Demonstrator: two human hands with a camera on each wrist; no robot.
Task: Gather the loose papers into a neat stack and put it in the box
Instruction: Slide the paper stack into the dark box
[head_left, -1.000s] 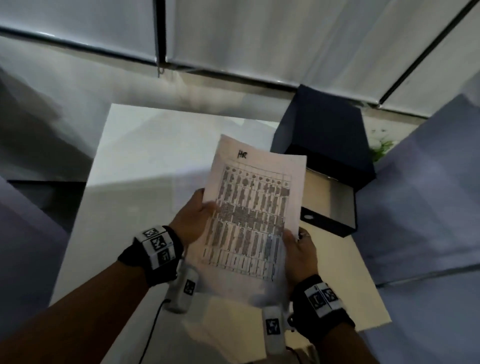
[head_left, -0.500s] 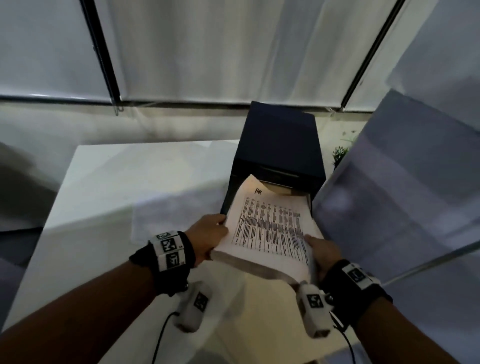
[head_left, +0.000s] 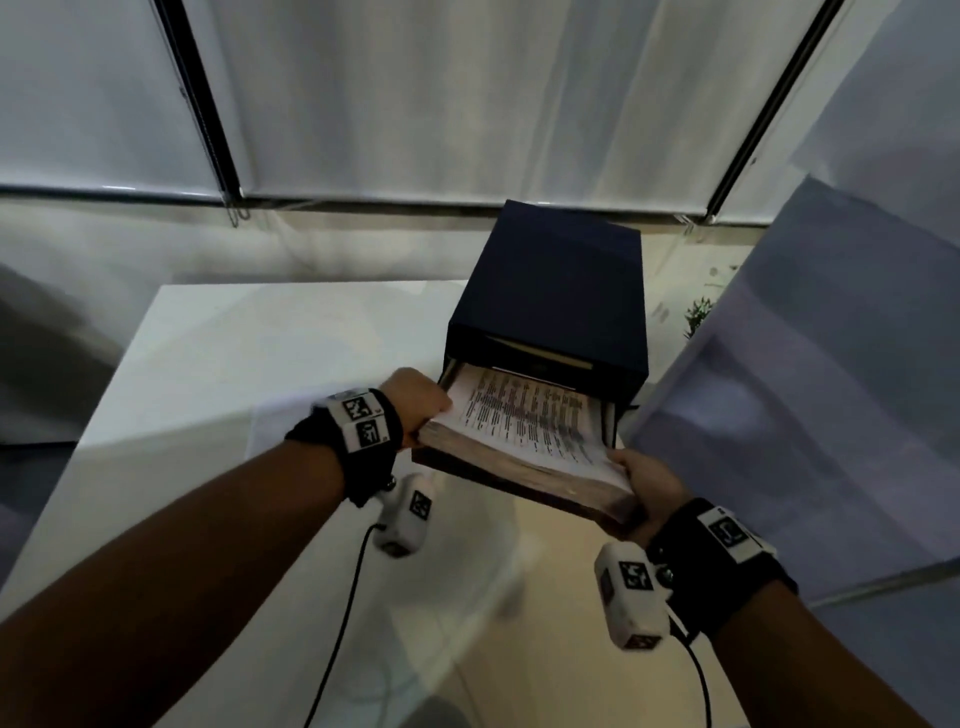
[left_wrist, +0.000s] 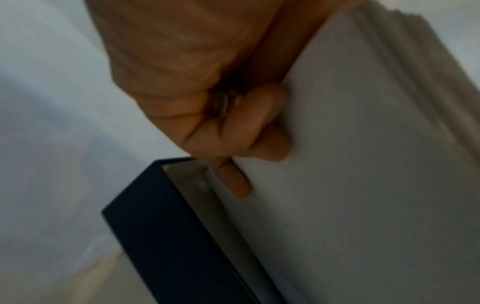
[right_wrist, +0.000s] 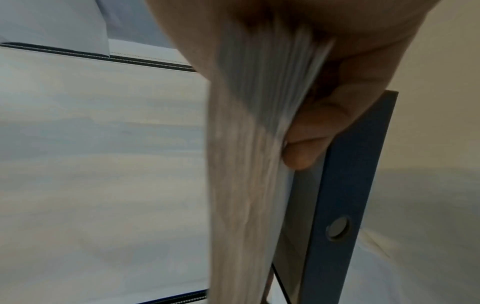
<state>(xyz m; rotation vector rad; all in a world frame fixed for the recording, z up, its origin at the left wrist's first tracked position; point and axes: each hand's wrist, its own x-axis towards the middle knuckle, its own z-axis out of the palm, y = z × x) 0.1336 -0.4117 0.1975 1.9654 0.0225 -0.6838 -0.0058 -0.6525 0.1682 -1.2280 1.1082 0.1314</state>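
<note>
Hands out front over the desk: my left hand and right hand both curl tight round the paper stack, tipped with its far end inside the dark box near the desk's far right corner.

box lid overhead, box walls flanking

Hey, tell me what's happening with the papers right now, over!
Left hand, right hand grip paper stack. Far end entering box. Nothing blocking.
</note>
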